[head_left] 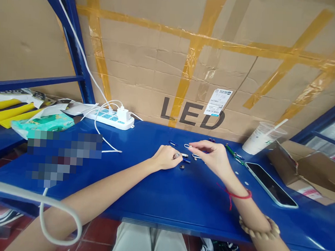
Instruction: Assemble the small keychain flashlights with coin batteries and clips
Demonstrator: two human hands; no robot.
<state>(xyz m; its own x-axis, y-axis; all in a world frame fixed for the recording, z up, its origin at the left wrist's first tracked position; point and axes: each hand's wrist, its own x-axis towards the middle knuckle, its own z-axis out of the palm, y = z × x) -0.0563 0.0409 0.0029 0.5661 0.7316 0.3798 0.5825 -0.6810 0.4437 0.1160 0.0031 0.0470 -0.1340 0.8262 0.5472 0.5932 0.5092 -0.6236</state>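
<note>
My left hand (165, 158) is closed over the blue table, with a small silver cylinder (185, 155) sticking out past its fingers. To the right, my right hand (212, 155) pinches a small silver carabiner (186, 145) between thumb and fingertips. Another silver hook-shaped piece (196, 156) shows below those fingers; whether the hand touches it I cannot tell. By the left fingertips lies a short blue cylinder (186, 161), and just nearer to me a small dark round part (182, 167). Behind the hands rests a blue carabiner (173, 143). A green carabiner (230, 149) lies beyond my right wrist.
A phone (271, 185) and an open cardboard box (291, 167) are on the right, with a plastic cup (261, 139) behind. At the left stand a white power strip (112, 118) with cables and a tissue pack (47, 122). A large carton (142, 74) walls the back.
</note>
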